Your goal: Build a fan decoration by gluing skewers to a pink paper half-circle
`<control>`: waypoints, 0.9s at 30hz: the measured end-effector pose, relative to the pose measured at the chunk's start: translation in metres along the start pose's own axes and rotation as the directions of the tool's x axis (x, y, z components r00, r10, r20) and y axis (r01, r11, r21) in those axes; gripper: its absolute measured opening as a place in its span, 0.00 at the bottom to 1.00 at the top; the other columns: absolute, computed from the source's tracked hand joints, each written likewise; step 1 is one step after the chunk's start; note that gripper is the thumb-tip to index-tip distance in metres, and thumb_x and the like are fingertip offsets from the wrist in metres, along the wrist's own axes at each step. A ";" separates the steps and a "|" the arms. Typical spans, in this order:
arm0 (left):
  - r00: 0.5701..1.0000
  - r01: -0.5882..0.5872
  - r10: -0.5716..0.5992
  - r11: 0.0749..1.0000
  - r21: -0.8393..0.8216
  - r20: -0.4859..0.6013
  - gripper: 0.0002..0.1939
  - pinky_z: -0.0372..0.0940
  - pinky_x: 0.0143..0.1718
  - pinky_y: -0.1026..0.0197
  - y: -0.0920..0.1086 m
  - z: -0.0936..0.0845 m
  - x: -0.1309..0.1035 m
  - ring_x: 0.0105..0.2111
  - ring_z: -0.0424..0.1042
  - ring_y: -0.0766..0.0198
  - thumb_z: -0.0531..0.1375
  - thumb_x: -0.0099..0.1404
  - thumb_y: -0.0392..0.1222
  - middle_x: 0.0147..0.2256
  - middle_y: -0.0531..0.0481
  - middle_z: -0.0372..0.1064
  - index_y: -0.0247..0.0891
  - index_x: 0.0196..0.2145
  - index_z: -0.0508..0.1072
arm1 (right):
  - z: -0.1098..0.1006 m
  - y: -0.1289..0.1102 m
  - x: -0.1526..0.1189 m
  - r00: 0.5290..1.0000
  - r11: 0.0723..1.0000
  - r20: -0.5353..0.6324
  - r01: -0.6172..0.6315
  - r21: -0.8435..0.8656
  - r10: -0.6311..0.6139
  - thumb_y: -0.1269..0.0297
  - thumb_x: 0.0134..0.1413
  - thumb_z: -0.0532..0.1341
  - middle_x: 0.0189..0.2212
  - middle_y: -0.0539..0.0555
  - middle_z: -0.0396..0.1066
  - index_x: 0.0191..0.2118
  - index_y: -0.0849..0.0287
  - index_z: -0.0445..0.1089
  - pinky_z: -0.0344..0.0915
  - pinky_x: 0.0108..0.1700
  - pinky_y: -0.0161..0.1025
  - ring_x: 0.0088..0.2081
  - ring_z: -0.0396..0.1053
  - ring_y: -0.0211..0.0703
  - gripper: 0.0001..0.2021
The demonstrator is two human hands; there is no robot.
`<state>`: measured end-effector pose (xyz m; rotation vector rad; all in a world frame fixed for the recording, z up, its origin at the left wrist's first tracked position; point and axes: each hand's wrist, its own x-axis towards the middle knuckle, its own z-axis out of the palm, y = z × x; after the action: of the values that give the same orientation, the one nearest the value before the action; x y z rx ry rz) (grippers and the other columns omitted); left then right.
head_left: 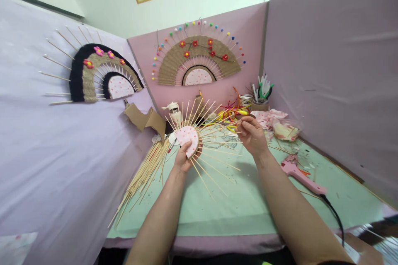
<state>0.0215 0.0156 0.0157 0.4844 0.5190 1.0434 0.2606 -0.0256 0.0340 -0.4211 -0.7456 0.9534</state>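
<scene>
You hold the pink-dotted white half-disc (188, 134) centrally above the pale green table (217, 217).
Your left hand (185, 158) grips its near edge; your right hand's (252, 136) fingers pinch one thin wooden stick (219, 128) by its outer end.

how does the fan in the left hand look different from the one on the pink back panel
The held fan has bare sticks; the panel fan carries a wide woven tan band with red flowers. The held fan's visible stick tips look plain, while the panel fan's have coloured balls. The held fan is tilted, whereas the panel fan hangs arch upward. Both have a pink-spotted, roughly half-round centre with spreading sticks.
</scene>
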 end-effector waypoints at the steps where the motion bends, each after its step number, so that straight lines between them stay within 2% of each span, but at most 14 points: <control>1: 1.000 0.007 -0.007 1.000 0.005 0.009 0.15 0.72 0.33 0.64 0.000 0.000 0.000 0.31 0.75 0.62 0.54 0.62 0.30 0.34 0.39 0.75 0.27 0.46 0.70 | 0.000 0.000 0.001 1.000 1.000 -0.008 -0.006 0.009 0.007 0.69 0.41 0.68 0.24 0.46 0.72 0.29 0.52 0.74 0.61 0.25 0.33 0.19 0.56 0.30 0.06; 5: 0.996 0.055 -0.055 0.998 0.003 0.073 0.16 0.71 0.32 0.64 0.000 0.000 -0.003 0.31 0.75 0.62 0.53 0.62 0.31 0.33 0.39 0.74 0.26 0.46 0.70 | -0.005 0.003 0.007 0.998 0.990 -0.023 -0.063 0.129 0.066 0.70 0.42 0.67 0.22 0.43 0.70 0.28 0.53 0.73 0.60 0.22 0.31 0.17 0.50 0.27 0.05; 11: 0.971 0.170 -0.174 0.985 0.037 0.162 0.22 0.69 0.30 0.65 -0.002 -0.001 -0.010 0.31 0.74 0.62 0.54 0.59 0.32 0.33 0.39 0.73 0.26 0.52 0.67 | -0.011 0.018 0.012 0.971 0.958 -0.075 -0.208 0.197 0.226 0.71 0.40 0.69 0.19 0.40 0.66 0.30 0.53 0.69 0.58 0.20 0.29 0.16 0.53 0.26 0.10; 18: 0.909 0.292 -0.311 0.950 0.107 0.278 0.21 0.68 0.24 0.66 -0.013 -0.005 -0.014 0.31 0.74 0.60 0.57 0.56 0.35 0.34 0.37 0.73 0.26 0.48 0.69 | -0.006 0.028 0.011 0.956 0.955 -0.081 -0.273 0.112 0.283 0.71 0.37 0.70 0.19 0.40 0.65 0.28 0.55 0.67 0.57 0.19 0.26 0.16 0.54 0.24 0.12; 22: 0.873 0.316 -0.359 0.932 0.177 0.330 0.23 0.67 0.23 0.66 -0.020 -0.008 -0.014 0.30 0.75 0.59 0.58 0.56 0.36 0.32 0.37 0.74 0.26 0.50 0.68 | -0.009 0.043 0.011 0.953 0.964 -0.152 -0.264 0.018 0.263 0.72 0.33 0.70 0.18 0.41 0.67 0.26 0.57 0.67 0.53 0.16 0.25 0.15 0.54 0.24 0.12; 27: 0.792 0.376 -0.464 0.882 0.282 0.397 0.29 0.66 0.21 0.65 -0.024 -0.012 -0.015 0.32 0.77 0.53 0.60 0.53 0.37 0.32 0.34 0.75 0.23 0.53 0.67 | -0.011 0.065 0.006 0.947 0.945 -0.182 -0.292 -0.148 0.265 0.70 0.31 0.71 0.16 0.44 0.67 0.24 0.58 0.70 0.50 0.15 0.28 0.14 0.55 0.28 0.11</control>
<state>0.0240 -0.0061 -0.0056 0.7217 0.2833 0.4203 0.2333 0.0141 -0.0117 -0.7636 -0.6342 1.1093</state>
